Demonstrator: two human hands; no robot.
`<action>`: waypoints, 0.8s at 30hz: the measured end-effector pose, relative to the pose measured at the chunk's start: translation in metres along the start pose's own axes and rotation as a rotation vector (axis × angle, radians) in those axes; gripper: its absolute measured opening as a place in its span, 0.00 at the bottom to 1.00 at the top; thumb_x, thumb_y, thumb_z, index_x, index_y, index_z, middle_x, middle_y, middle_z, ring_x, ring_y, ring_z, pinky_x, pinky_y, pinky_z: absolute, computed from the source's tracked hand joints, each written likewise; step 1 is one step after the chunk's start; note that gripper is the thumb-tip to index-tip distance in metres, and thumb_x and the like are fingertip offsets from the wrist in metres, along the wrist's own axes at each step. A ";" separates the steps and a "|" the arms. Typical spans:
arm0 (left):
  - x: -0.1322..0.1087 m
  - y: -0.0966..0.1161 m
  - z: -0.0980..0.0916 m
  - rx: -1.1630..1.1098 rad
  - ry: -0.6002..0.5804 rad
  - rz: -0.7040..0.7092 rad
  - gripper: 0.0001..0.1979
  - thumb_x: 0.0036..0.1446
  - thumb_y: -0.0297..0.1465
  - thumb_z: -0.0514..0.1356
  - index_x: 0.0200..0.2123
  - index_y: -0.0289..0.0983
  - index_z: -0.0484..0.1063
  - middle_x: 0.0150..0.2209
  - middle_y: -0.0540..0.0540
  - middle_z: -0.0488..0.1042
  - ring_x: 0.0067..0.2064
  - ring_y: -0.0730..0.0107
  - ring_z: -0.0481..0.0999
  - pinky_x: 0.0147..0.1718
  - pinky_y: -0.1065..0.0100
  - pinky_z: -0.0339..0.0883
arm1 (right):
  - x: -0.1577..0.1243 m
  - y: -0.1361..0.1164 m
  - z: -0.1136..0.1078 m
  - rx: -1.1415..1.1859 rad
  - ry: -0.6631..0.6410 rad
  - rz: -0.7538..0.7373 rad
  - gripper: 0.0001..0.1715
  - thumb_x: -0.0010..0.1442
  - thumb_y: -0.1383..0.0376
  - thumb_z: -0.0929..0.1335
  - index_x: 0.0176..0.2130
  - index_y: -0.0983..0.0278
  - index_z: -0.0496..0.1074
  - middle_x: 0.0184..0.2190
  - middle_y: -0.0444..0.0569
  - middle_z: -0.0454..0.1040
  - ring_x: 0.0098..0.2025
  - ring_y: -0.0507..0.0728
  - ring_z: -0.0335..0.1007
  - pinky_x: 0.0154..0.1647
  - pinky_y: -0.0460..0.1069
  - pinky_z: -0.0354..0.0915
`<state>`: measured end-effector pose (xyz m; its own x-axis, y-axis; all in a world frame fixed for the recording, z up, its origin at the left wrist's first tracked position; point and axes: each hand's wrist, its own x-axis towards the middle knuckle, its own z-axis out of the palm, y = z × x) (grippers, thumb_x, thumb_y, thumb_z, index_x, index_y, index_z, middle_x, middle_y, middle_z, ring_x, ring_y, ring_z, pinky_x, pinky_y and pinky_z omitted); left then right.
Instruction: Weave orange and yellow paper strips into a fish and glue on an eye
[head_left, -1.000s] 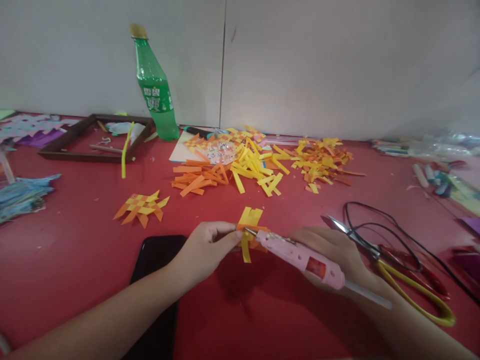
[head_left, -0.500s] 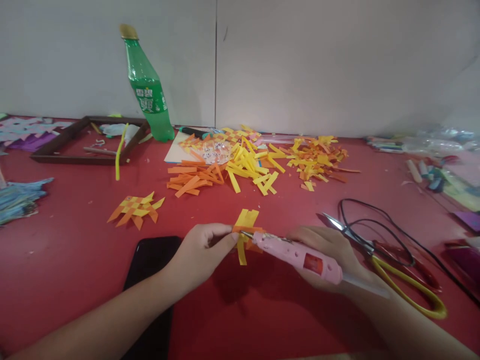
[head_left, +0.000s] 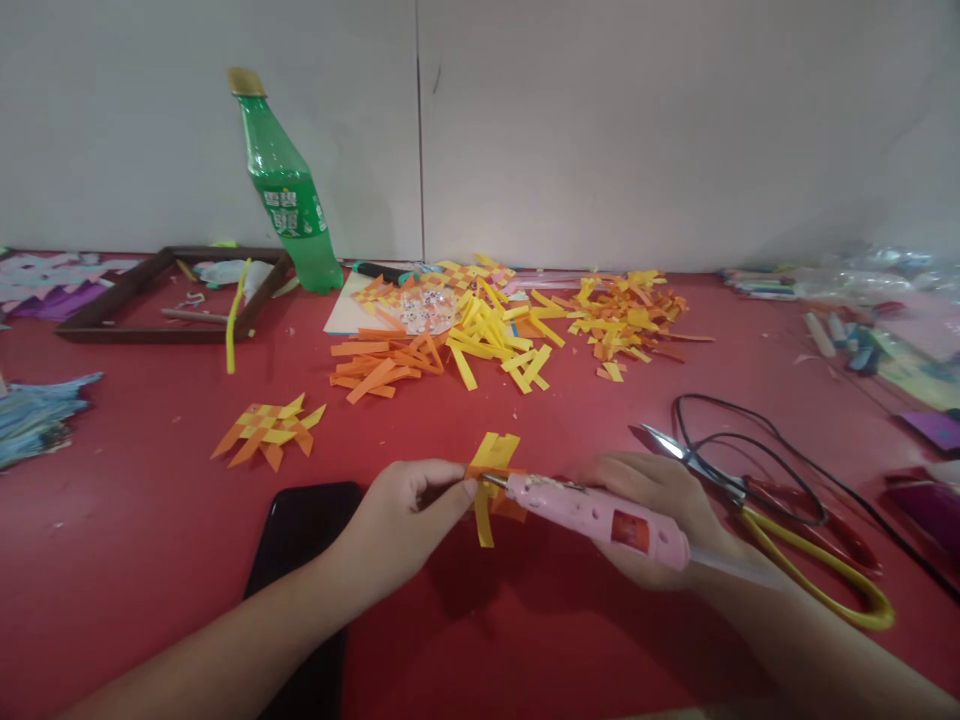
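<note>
"雪碧" on green bottle (head_left: 287,190)

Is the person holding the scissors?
No: the scissors lie on the table, while the right hand holds a glue gun and the left paper strips.

And it's dim here, palest on the wall (head_left: 570,170) at twelve o'clock; soft shadow darkens the red table (head_left: 465,640) at six, clear plastic (head_left: 855,290) blurring at three (the bottle (head_left: 289,190) leans, lens-stretched, at ten).

A pink glue gun (head_left: 585,510) slants, its metal tip (head_left: 495,481) against a crossed yellow-and-orange paper piece (head_left: 496,455).
</note>
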<state>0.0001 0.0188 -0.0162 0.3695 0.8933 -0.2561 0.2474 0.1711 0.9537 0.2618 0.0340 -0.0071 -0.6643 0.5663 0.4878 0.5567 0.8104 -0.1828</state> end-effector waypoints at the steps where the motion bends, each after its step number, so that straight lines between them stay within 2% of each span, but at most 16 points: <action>1: 0.000 0.000 0.000 -0.006 -0.003 0.001 0.18 0.61 0.40 0.56 0.42 0.36 0.81 0.37 0.45 0.82 0.43 0.57 0.79 0.40 0.66 0.69 | 0.000 0.000 0.000 0.000 -0.005 0.003 0.03 0.55 0.69 0.62 0.32 0.61 0.64 0.20 0.41 0.68 0.19 0.50 0.61 0.20 0.46 0.54; 7: -0.001 -0.002 -0.001 -0.011 0.002 -0.002 0.18 0.61 0.41 0.57 0.42 0.36 0.81 0.38 0.45 0.82 0.42 0.58 0.79 0.41 0.65 0.69 | -0.001 0.000 0.001 -0.037 0.003 -0.004 0.04 0.56 0.69 0.62 0.30 0.61 0.62 0.19 0.41 0.65 0.18 0.50 0.59 0.19 0.46 0.53; 16: -0.001 0.000 0.000 -0.015 0.011 -0.012 0.17 0.60 0.41 0.57 0.34 0.35 0.79 0.36 0.45 0.81 0.40 0.58 0.79 0.41 0.64 0.70 | -0.005 0.003 0.002 -0.049 0.010 -0.005 0.03 0.56 0.69 0.62 0.30 0.61 0.62 0.19 0.41 0.65 0.18 0.50 0.58 0.20 0.47 0.52; 24: 0.000 0.002 -0.001 0.004 0.026 -0.018 0.16 0.60 0.41 0.58 0.35 0.36 0.80 0.36 0.45 0.82 0.42 0.58 0.79 0.42 0.64 0.70 | -0.003 0.001 0.001 -0.059 0.008 0.022 0.03 0.54 0.68 0.62 0.29 0.61 0.64 0.18 0.41 0.67 0.18 0.50 0.60 0.20 0.47 0.53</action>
<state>-0.0002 0.0196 -0.0143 0.3419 0.9004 -0.2691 0.2578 0.1855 0.9482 0.2639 0.0336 -0.0094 -0.6479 0.5824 0.4910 0.5997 0.7874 -0.1426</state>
